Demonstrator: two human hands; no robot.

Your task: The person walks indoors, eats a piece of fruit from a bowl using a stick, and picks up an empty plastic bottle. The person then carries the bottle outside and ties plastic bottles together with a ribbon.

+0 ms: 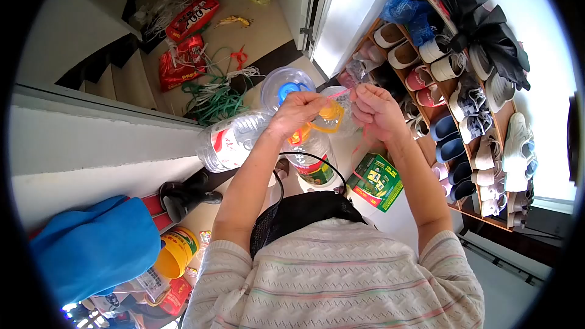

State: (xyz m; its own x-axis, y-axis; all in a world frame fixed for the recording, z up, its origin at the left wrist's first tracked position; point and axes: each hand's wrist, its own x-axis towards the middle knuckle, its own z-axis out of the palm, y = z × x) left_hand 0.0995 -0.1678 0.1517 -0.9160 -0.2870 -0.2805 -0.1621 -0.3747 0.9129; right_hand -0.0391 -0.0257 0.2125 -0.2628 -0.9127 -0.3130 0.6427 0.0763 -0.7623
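Note:
Between my two hands runs a thin pink string (338,94), above several large clear plastic bottles. My left hand (298,111) is closed on the string, next to a yellow bottle handle (329,119). Pinched fingers of my right hand (375,106) hold the string's other side, and a pink length hangs below them. Under my hands stands a bottle with a green and red label (314,169). Another bottle (228,141) with a red and white label lies tilted at the left. A round bottle with a blue cap (286,85) is behind my left hand.
A green box (376,181) sits on the floor at the right, beside a wooden shoe rack (420,79) full of shoes. Green straps (216,100) and red bags (183,61) lie beyond the doorway. A yellow bucket (175,253) and blue cloth (97,247) are at lower left.

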